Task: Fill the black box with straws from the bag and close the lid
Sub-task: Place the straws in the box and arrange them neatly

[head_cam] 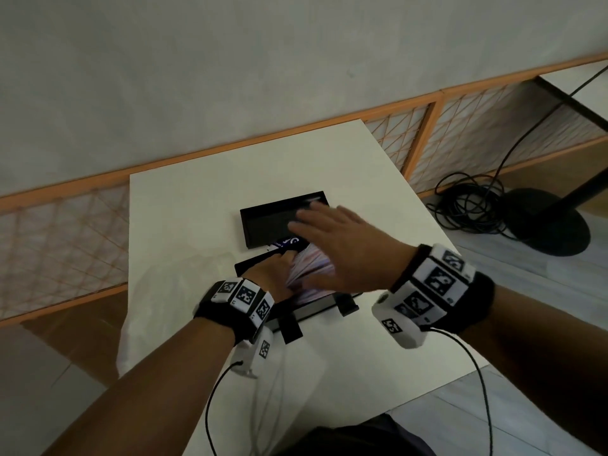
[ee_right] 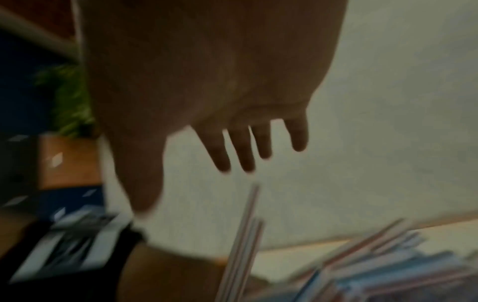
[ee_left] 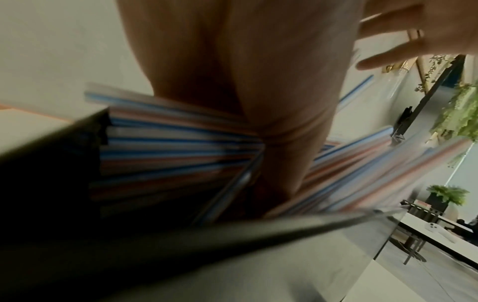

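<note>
White table (head_cam: 184, 225): cards (head_cam: 312, 268) being riffled in their black box (head_cam: 316, 307).
The cards sit fanned in the near box, mid-table; my left hand (head_cam: 273, 274) curls into them, pinching a clump, while my right hand (head_cam: 339, 248) hovers spread above. I judge we're mid-sort; the next move calls for lifting that clump cleanly toward the far lid (head_cam: 266, 222).

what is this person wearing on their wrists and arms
No sleeves. The left hand and right hand each have a black wristband with white blocks bearing black square markers, a white camera unit below, and a thin black cable. A ring on a right finger.
</note>
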The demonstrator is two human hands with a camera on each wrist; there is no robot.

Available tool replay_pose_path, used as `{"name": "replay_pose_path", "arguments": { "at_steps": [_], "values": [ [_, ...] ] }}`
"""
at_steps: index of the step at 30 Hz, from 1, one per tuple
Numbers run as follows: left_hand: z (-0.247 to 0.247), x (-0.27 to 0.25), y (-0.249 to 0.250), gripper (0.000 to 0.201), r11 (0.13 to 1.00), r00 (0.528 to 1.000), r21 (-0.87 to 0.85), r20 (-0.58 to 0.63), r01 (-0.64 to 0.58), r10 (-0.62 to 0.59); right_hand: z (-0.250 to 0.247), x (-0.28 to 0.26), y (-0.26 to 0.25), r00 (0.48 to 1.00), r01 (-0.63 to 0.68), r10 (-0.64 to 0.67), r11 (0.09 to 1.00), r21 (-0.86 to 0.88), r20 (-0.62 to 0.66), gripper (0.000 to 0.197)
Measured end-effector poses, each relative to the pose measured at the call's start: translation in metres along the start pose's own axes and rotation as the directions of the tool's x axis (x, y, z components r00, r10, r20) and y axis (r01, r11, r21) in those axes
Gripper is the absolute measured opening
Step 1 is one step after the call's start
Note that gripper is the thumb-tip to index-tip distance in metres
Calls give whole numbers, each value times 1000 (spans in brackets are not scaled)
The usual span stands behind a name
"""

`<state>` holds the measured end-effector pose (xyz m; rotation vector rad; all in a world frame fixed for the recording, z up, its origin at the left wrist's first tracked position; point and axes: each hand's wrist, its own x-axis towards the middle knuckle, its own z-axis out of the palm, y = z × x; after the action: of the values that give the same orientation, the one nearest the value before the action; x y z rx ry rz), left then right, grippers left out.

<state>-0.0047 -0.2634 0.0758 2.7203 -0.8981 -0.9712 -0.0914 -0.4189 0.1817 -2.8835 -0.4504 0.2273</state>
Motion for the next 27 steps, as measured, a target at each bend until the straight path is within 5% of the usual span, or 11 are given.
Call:
{"name": "replay_pose_path", "arguments": {
  "at_steps": [3, 6, 15, 18, 23, 27],
  "values": [
    [4, 1, -2, 69, 1000, 998, -7, -64, -7, 7, 23, 20, -9, 949, 89, 51, 904, -419, 312, 96],
    [8, -1, -8, 74, 998, 996, -60, -88, -6, 0, 31, 27, 1, 895, 74, 196, 821, -566, 401, 100],
    [5, -4, -16, 93, 993, 1000, -119, 1, -13, 13, 32, 36, -5, 923, 81, 155, 817, -572, 351, 60],
    [4, -5, -17, 91, 998, 1000, -61, 1, -31, 31, 33, 39, -3, 915, 69, 167, 833, -548, 368, 70],
    [6, -5, -17, 85, 1000, 999, -11, -34, -8, 7, 35, 38, 3, 934, 83, 120, 844, -531, 336, 60],
    [5, -5, -18, 78, 999, 1000, -38, -27, 4, -5, 40, 44, 9, 927, 105, 116, 831, -546, 356, 77]
  ]
}}
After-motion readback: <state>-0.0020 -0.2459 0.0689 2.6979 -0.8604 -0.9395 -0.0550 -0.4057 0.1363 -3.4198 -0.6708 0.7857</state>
